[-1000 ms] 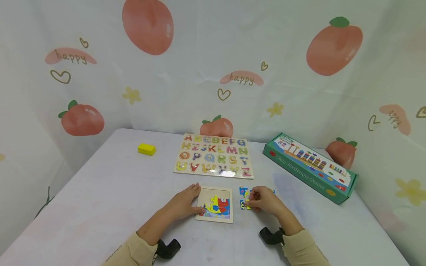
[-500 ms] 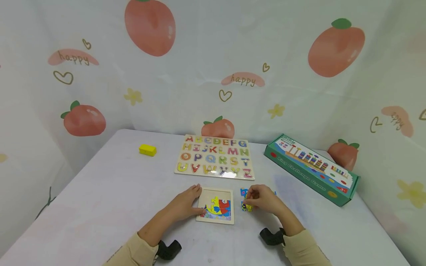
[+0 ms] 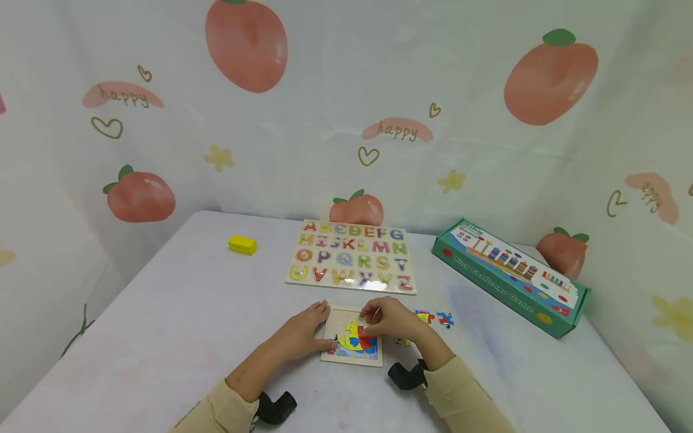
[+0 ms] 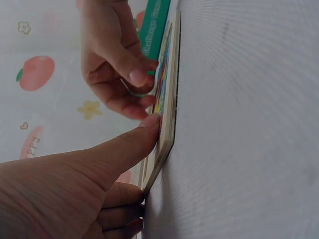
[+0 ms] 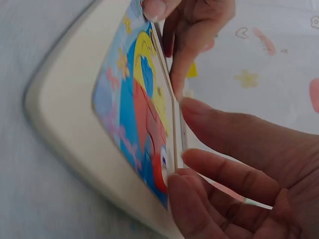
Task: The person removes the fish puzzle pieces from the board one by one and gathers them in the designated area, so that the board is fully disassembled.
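A square wooden puzzle board (image 3: 352, 362) lies on the table, partly filled with a red, yellow and blue fish picture. My left hand (image 3: 301, 329) holds its left side, the thumb (image 4: 142, 132) on top and the other fingers against the outer edge. Over the board's right half is my right hand (image 3: 391, 319). Its thumb and fingertips pinch a thin puzzle piece (image 5: 183, 130), seen nearly edge-on with its picture hidden. Loose puzzle pieces (image 3: 446, 319) lie right of the board, some partly hidden behind the right hand and wrist.
Behind the puzzle board lies a wooden alphabet board (image 3: 351, 258). A green game box (image 3: 503, 282) sits at the back right, and a yellow block (image 3: 242, 245) at the back left. Black wrist cameras (image 3: 275, 409) hang under both forearms.
My right hand has moved left from the loose pieces to over the puzzle board, uncovering some pieces at the right. My left hand stays at the board's left side.
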